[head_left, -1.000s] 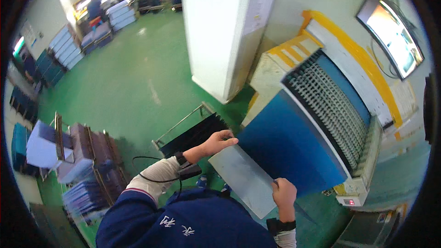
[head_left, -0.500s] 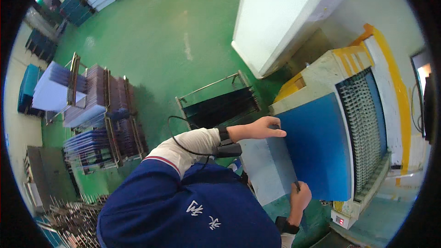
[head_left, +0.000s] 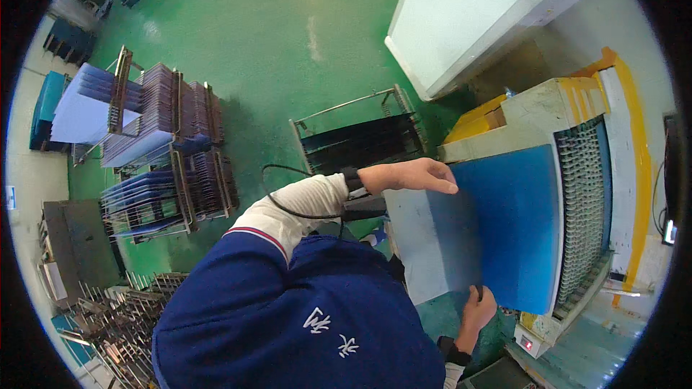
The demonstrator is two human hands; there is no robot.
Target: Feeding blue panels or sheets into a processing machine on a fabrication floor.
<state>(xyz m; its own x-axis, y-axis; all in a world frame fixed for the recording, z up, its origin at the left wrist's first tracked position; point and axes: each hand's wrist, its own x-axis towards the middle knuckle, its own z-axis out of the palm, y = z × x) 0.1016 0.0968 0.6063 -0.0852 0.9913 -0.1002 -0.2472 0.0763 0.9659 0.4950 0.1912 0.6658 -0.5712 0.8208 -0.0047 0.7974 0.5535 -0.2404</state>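
Note:
A thin, dark grey-blue sheet (head_left: 455, 238), blurred by motion, spans the gap between my two hands. My left hand (head_left: 418, 175) pinches its far edge, with thumb and fingers closed. Its near corner is gripped by my right hand (head_left: 478, 311). Below and left of the sheet lies a pale whitish panel (head_left: 414, 252). Just to the right is a bright blue board (head_left: 515, 223), lying against a machine whose bed carries rows of small rollers (head_left: 581, 209).
A low metal rack (head_left: 353, 148) with dark panels stands beyond my left forearm. Racks of bluish sheets (head_left: 155, 115) are on the left, above a cluster of metal rods (head_left: 133, 324). A tall white cabinet-like block (head_left: 461, 21) stands at the far right on the green floor (head_left: 238, 43).
The sheet has tilted, so more of its face shows. Both hands have shifted slightly right along with it, and the whole view has turned a little.

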